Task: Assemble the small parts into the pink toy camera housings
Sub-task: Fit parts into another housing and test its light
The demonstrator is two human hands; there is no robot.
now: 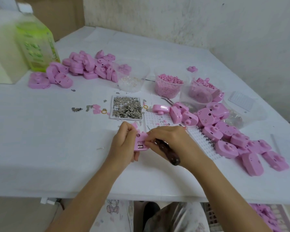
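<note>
My left hand point(124, 143) grips a pink toy camera housing point(141, 142) just above the white table, open side up, with small metal parts showing inside. My right hand point(167, 139) holds a dark-handled tool point(169, 154) in its palm while its fingertips pinch at the housing's right edge. A tray of small metal clips point(126, 107) lies just beyond the hands. Tubs of pink pellets point(168, 85), clear pieces point(131, 81) and pink parts point(201, 92) stand behind it.
Piles of pink housings lie at the back left point(89, 67) and along the right point(233, 134). A white pegged board point(199, 141) sits right of my hands. A green bottle point(36, 46) and a white box point(3, 47) stand far left. Loose clips point(77, 109) dot the table.
</note>
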